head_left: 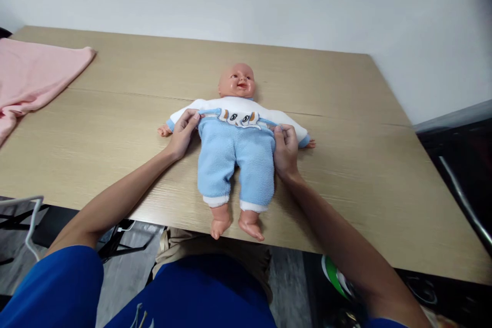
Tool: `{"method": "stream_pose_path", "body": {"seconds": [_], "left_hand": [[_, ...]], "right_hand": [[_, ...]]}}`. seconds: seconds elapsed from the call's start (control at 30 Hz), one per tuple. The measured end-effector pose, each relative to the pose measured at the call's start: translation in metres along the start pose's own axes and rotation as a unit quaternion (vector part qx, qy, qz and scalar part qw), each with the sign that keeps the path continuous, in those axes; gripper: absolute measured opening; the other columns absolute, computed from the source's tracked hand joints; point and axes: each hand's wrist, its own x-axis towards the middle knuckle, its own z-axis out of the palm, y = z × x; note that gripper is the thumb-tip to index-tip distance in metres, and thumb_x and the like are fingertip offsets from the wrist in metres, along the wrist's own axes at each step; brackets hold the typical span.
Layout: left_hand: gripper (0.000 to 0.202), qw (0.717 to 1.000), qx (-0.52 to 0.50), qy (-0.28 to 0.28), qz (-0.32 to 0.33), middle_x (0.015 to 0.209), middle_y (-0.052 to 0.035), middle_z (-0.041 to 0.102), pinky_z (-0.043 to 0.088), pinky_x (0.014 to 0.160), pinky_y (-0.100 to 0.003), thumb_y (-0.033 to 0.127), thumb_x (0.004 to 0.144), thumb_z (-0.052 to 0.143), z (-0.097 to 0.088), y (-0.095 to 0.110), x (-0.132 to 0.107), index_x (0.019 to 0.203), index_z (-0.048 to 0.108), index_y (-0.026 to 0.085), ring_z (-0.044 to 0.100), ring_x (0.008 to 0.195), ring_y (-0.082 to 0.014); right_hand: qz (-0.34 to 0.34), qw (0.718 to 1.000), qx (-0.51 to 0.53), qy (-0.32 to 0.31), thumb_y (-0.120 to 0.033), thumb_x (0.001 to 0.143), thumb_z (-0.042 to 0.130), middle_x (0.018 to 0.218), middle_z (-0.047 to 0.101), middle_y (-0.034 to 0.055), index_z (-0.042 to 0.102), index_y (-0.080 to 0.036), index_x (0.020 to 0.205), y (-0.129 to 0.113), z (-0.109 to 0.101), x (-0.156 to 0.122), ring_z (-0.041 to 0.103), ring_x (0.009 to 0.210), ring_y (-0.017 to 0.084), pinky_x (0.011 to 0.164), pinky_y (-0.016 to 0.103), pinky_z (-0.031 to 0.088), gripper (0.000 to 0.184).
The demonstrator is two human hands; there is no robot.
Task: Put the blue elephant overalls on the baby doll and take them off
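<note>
A baby doll [242, 82] lies on its back on the table, head away from me and feet near the front edge. It wears a white long-sleeved top [234, 104] with blue trim and an animal face on the front, and fuzzy light blue trousers [236, 148] with white cuffs. At the doll's waist my left hand [186, 130] pinches the left end of the top's blue-edged hem. On the opposite side, my right hand [285, 148] is closed on the hem's other end. The blue band is stretched between both hands; my fingers partly cover its ends.
A pink cloth [38, 74] lies at the table's left side. The wooden table [346, 179] meets a pale wall behind. Below its front edge are a white bent tube [34, 225] at left and a green-and-white object [334, 277] at right.
</note>
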Motion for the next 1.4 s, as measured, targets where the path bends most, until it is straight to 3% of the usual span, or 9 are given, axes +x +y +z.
{"method": "stream_pose_path", "body": {"seconds": [0.3,0.43,0.57,0.67,0.77,0.87,1.07,1.27,1.4], "left_hand": [[0.068,1.000,0.023,-0.009,-0.003,0.098,-0.0034,0.066,0.052,0.090,-0.040,0.092,0.097,0.086,0.005,0.008,-0.004,0.103,0.073,0.025,0.058,0.094,-0.0244],[0.063,0.999,0.034,0.003,0.027,0.102,-0.0029,0.065,0.050,0.090,-0.038,0.087,0.104,0.081,0.009,0.005,-0.010,0.111,0.070,0.026,0.058,0.095,-0.0233],[0.047,0.994,0.069,0.003,0.088,0.108,-0.0051,0.067,0.050,0.095,-0.041,0.073,0.116,0.073,0.012,0.007,-0.016,0.114,0.070,0.026,0.061,0.101,-0.0243],[0.044,0.983,0.119,0.019,0.136,0.109,-0.0072,0.069,0.049,0.100,-0.045,0.070,0.118,0.071,0.012,0.013,-0.020,0.110,0.071,0.026,0.062,0.103,-0.0270],[0.046,0.973,0.156,0.036,0.165,0.106,-0.0081,0.070,0.049,0.101,-0.048,0.072,0.117,0.070,0.012,0.015,-0.022,0.107,0.071,0.027,0.062,0.103,-0.0290],[0.044,0.969,0.173,0.037,0.171,0.108,-0.0091,0.072,0.050,0.102,-0.050,0.070,0.119,0.068,0.012,0.015,-0.024,0.108,0.071,0.028,0.063,0.105,-0.0298],[0.044,0.969,0.164,0.037,0.181,0.107,-0.0096,0.074,0.053,0.098,-0.050,0.070,0.119,0.068,0.012,0.016,-0.025,0.108,0.072,0.028,0.065,0.103,-0.0295],[0.037,0.952,0.193,0.036,0.236,0.106,-0.0098,0.072,0.056,0.103,-0.055,0.064,0.121,0.066,0.007,0.004,-0.032,0.113,0.076,0.029,0.066,0.104,-0.0301],[0.027,0.904,0.264,0.108,0.317,0.127,-0.0131,0.066,0.058,0.113,-0.058,0.055,0.120,0.070,0.003,-0.007,-0.035,0.117,0.078,0.029,0.067,0.127,-0.0328]], "right_hand": [[-0.004,0.999,-0.027,-0.021,-0.078,0.103,0.081,0.089,0.073,-0.0008,0.066,-0.031,0.099,-0.020,0.002,0.021,0.070,0.086,0.022,0.084,0.036,0.064,0.050],[-0.093,0.992,-0.081,0.013,-0.059,0.106,0.084,0.114,0.079,0.0054,0.074,-0.030,0.117,-0.055,0.019,0.036,0.076,0.105,0.026,0.107,0.044,0.067,0.033],[-0.178,0.964,-0.096,-0.175,-0.043,0.110,0.080,0.124,0.083,0.0101,0.083,-0.029,0.115,-0.105,0.071,0.064,0.078,0.124,0.034,0.124,0.055,0.061,0.015],[-0.213,0.882,-0.132,-0.399,-0.032,0.107,0.077,0.128,0.087,0.0100,0.085,-0.028,0.124,-0.118,0.128,0.090,0.081,0.122,0.035,0.121,0.057,0.062,0.019],[-0.254,0.729,-0.196,-0.605,-0.016,0.096,0.079,0.136,0.088,0.0079,0.085,-0.028,0.130,-0.106,0.181,0.107,0.080,0.127,0.033,0.116,0.050,0.062,0.036],[-0.276,0.641,-0.255,-0.669,-0.007,0.090,0.080,0.143,0.086,0.0079,0.083,-0.026,0.138,-0.088,0.214,0.111,0.078,0.128,0.030,0.110,0.044,0.060,0.051],[-0.282,0.679,-0.306,-0.604,-0.015,0.096,0.077,0.133,0.085,0.0125,0.082,-0.025,0.124,-0.085,0.213,0.104,0.077,0.115,0.033,0.098,0.044,0.056,0.030],[-0.246,0.824,-0.161,-0.484,-0.022,0.097,0.066,0.139,0.079,0.0129,0.073,-0.024,0.140,-0.088,0.179,0.103,0.070,0.123,0.032,0.113,0.046,0.056,0.043],[-0.232,0.845,-0.130,-0.464,-0.019,0.096,0.067,0.137,0.078,0.0114,0.079,-0.027,0.134,-0.088,0.157,0.106,0.071,0.128,0.032,0.120,0.048,0.056,0.041]]}}
